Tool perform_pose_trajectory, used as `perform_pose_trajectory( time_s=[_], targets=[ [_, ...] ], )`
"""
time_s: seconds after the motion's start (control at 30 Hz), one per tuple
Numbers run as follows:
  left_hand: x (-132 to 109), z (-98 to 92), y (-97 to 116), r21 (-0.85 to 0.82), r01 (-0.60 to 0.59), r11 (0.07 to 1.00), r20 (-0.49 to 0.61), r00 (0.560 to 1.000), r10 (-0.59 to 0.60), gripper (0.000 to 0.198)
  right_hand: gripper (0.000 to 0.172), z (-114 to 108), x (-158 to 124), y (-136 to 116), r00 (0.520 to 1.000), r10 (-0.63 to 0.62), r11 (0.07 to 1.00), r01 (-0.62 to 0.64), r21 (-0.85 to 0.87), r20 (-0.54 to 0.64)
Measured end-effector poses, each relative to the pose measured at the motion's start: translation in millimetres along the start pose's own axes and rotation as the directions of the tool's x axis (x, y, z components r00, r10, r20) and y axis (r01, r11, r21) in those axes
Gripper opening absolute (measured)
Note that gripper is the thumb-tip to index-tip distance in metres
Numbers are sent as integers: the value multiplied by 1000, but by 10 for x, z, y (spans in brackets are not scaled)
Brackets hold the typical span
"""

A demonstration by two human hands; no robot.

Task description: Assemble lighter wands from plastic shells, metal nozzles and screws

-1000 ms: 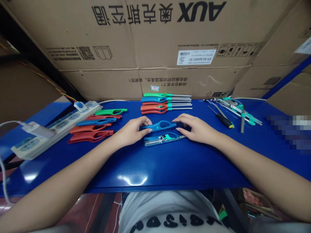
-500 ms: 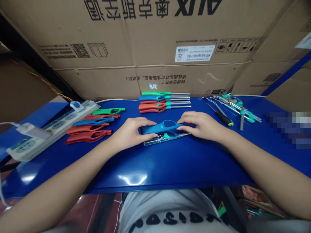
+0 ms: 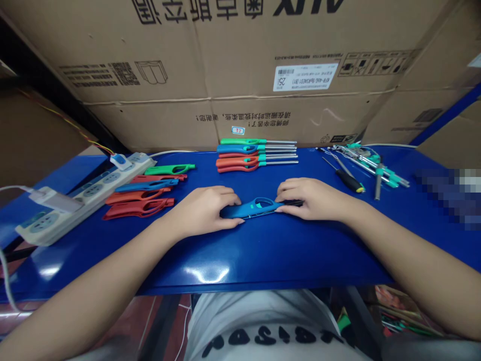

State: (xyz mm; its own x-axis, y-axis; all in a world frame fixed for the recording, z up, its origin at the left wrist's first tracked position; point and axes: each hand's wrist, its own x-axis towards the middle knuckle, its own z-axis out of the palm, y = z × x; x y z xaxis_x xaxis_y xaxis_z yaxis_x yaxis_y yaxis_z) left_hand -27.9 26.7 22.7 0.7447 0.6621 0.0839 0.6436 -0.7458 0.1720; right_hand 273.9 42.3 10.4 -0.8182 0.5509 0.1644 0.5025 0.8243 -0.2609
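Note:
A blue long-nosed lighter lies in front of me on the blue table, its two casing halves stacked one over the other with a thin seam along the near edge. My left hand pinches the broad handle end between thumb and fingers. At the trigger-loop end, my right hand grips the narrow neck, and part of the metal tube is hidden under its fingers. A bit of turquoise trigger shows inside the loop.
Assembled lighters are stacked at the back. Coloured casing shells lie at left beside a power strip. A screwdriver and metal tubes with turquoise parts lie at right. A cardboard box stands behind.
The upper blue casing half has come down onto the lower half, covering the inner parts that showed before. Both hands moved slightly with it; the view shifted a little.

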Motion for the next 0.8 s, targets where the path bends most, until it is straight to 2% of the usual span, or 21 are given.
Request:
perform_pose_trajectory(
  time_s=[0.33, 0.57, 0.8],
  targets=[
    [-10, -22, 34, 47, 16, 999, 17, 1000, -17, 30, 18, -10, -8, -13, 999, 15, 1000, -15, -17, 35],
    [-20, -30, 50, 47, 6, 999, 9, 1000, -7, 33, 24, -2, -7, -30, 1000, 4, 1000, -4, 4, 21],
    [-13, -14, 51, 29, 9, 1000, -6, 1000, -9, 31, 19, -28, -21, -2, 999, 23, 999, -24, 37, 37]
  ],
)
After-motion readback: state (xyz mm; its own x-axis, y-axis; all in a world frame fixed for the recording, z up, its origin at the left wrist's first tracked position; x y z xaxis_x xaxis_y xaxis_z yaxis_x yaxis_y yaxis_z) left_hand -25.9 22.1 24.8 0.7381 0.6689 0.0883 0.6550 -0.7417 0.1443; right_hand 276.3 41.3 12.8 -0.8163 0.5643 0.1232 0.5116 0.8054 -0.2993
